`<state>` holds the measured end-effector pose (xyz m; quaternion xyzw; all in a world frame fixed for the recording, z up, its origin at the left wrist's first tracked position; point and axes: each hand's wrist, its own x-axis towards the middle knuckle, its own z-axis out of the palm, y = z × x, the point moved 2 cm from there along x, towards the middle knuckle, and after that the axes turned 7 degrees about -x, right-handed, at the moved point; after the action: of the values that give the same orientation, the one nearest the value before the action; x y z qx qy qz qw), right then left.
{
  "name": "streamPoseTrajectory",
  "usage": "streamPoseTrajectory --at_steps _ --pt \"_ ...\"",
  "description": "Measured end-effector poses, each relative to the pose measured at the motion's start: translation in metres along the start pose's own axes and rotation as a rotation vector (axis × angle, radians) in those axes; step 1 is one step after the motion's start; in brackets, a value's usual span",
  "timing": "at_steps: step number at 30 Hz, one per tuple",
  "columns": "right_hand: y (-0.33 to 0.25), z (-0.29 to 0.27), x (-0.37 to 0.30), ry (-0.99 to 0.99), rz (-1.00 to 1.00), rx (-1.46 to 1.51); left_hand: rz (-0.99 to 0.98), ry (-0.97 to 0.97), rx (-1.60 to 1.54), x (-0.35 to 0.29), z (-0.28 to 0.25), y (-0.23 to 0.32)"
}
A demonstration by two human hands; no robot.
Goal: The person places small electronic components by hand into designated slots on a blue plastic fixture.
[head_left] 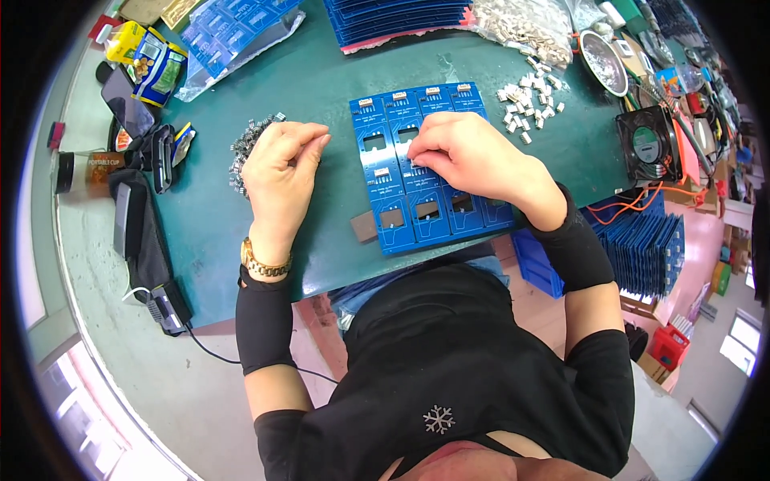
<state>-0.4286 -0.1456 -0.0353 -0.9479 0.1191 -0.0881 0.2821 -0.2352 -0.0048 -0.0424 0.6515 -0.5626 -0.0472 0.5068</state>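
Note:
A blue circuit board panel (393,192) with square cut-outs lies on the green table in front of me. White connectors stand along its far edge, and a few sit in its middle row. My right hand (461,152) rests over the panel, fingertips pinched together beside a middle-row connector; what they hold, if anything, is hidden. My left hand (282,164) hovers left of the panel, thumb and forefinger brought together, their content too small to make out. Partly beneath that hand is a pile of small dark parts with metal pins (239,167).
Loose white connectors (529,100) lie right of the panel, with a bag of pale parts (525,28) behind. A brown block (364,227) touches the panel's near left side. Stacked blue boards (397,24) stand at the back. A black fan (648,144) sits at right.

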Motion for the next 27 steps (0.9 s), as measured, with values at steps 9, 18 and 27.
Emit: streamPoseTrajectory --at_steps 9,18,27 --pt "0.0034 -0.0016 0.001 -0.052 0.032 0.047 -0.136 -0.012 -0.019 -0.003 0.0008 0.0042" --pt "0.0042 0.0033 -0.0015 0.04 -0.045 0.04 -0.094 -0.011 -0.046 -0.0035 0.0012 0.0025" --pt "-0.0038 0.0004 -0.0013 -0.01 -0.046 -0.019 -0.195 -0.025 -0.028 -0.0048 0.0029 0.0015"
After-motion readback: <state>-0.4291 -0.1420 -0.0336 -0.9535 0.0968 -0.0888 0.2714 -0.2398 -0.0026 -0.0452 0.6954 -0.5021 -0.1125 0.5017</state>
